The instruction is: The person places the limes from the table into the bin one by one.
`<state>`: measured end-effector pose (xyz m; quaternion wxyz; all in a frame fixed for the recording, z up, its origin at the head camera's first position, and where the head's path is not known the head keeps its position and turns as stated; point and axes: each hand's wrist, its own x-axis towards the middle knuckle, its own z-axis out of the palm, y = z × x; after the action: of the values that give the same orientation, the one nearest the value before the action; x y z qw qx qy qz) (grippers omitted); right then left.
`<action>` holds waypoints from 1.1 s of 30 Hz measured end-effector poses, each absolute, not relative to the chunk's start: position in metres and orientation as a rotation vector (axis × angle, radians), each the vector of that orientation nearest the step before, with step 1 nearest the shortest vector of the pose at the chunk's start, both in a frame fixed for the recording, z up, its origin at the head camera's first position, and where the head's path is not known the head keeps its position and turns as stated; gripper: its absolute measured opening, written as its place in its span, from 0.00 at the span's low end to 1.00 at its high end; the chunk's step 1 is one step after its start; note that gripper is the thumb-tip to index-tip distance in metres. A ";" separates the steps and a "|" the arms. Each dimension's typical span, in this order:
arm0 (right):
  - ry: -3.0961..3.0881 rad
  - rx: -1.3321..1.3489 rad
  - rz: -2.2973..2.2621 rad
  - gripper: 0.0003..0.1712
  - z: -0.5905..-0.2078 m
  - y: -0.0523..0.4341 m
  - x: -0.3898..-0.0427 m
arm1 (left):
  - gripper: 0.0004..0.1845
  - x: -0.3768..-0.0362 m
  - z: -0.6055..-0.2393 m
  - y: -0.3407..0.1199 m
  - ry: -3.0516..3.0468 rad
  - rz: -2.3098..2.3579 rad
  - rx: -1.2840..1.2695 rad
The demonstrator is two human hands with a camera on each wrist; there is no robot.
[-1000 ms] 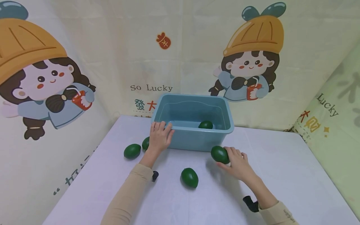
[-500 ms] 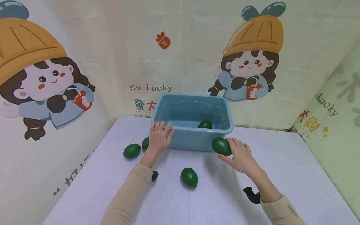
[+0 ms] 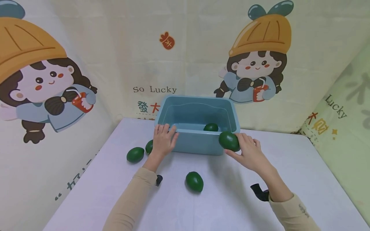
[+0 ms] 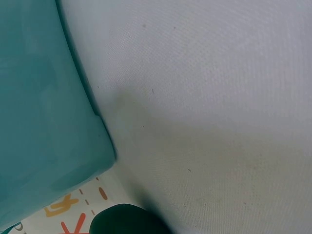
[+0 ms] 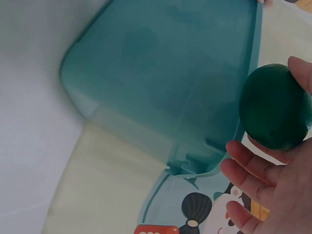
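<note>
My right hand [image 3: 251,152] holds a dark green lime [image 3: 229,141] between thumb and fingers, in the air at the front right corner of a blue plastic bin [image 3: 196,141]. The right wrist view shows this lime [image 5: 273,107] beside the bin's rim, above the fingers. My left hand [image 3: 163,141] grips the bin's front rim near its left corner, fingertips over the edge; its own wrist view does not show the hand. One lime [image 3: 211,127] lies inside the bin. Another lime [image 3: 194,182] rests on the table in front.
Left of the bin lie a lime [image 3: 135,154] and a second lime [image 3: 149,147], partly behind my left hand. All stand on a white-covered table [image 3: 219,208]. A printed cloth [image 3: 196,70] hangs behind the bin. Black pieces [image 3: 260,192] show at both wrists.
My right hand has raised the lime from just in front of the bin to the height of its front rim. The left hand stays at the rim.
</note>
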<state>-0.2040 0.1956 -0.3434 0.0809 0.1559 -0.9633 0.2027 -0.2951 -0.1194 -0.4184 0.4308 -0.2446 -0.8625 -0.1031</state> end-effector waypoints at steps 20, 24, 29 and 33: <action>-2.864 0.458 0.648 0.37 -0.321 0.194 -0.222 | 0.26 -0.296 -0.419 -0.120 -2.179 -0.268 -0.606; -2.870 0.447 0.653 0.38 -0.318 0.193 -0.228 | 0.26 -0.297 -0.418 -0.120 -2.175 -0.262 -0.613; -2.876 0.434 0.652 0.39 -0.314 0.192 -0.236 | 0.24 -0.299 -0.418 -0.120 -2.169 -0.257 -0.611; -2.882 0.440 0.664 0.40 -0.313 0.189 -0.243 | 0.24 -0.299 -0.418 -0.121 -2.168 -0.266 -0.611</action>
<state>-0.2435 0.1894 -0.3133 0.0755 0.1466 -0.9611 0.2214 -0.2993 -0.1209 -0.4181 0.4231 -0.2443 -0.8661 -0.1061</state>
